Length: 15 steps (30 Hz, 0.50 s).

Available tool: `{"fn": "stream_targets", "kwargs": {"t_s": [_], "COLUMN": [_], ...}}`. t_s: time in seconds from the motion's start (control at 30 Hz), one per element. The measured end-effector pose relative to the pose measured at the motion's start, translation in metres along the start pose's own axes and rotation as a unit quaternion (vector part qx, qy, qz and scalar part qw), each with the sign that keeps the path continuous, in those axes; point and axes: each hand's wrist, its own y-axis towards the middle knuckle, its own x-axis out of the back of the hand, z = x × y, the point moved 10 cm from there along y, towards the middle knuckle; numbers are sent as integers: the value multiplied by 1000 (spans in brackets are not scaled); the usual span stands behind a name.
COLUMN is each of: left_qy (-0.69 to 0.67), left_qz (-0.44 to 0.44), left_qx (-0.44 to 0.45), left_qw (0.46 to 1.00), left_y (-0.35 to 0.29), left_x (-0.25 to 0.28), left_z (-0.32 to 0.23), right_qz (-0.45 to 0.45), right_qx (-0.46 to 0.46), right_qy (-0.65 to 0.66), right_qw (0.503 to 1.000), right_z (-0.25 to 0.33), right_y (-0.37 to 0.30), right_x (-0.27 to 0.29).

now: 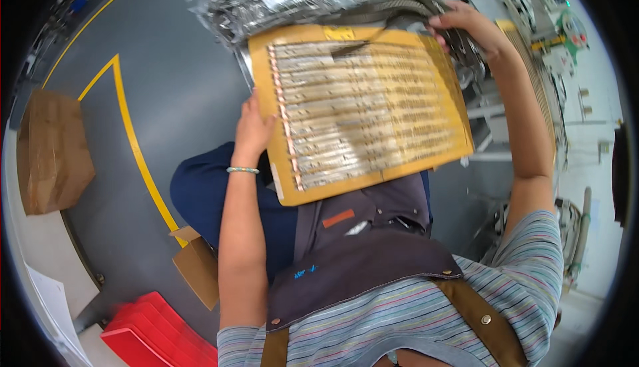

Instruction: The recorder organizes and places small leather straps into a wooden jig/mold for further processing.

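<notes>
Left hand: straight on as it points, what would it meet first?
Past the yellow board it holds, the left hand would probably meet the silvery plastic wrapping first, though depth is unclear.

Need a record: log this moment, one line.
left hand: gripping left edge of tan rectangular panel; right hand: holding grey flexible strips; crinkled silver plastic: beyond panel

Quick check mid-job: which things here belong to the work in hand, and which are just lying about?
In use:
yellow board, left hand at its edge
strips on it
dark bands, gripped by right hand
silvery plastic bundle, probably

Apparently lying about:
brown cardboard box
small carton
red plastic container
</notes>
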Motion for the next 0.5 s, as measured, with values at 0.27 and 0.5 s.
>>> {"fn": "stream_targets", "kwargs": {"t_s": [0.27,0.5], "left_qy": [15,16], "left_qz": [27,16], "left_qx": [73,110], "left_qw": [997,994], "left_y": [-66,-130], "left_x": [-3,-18], "left_z": [-29,-29], "right_qz": [-31,-161], "right_qx": [-130,-72], "right_qy": [-26,40], "right_qw": [991,984], "right_z": [-141,-204], "right_y": [-96,-96], "right_x": [11,46]}}
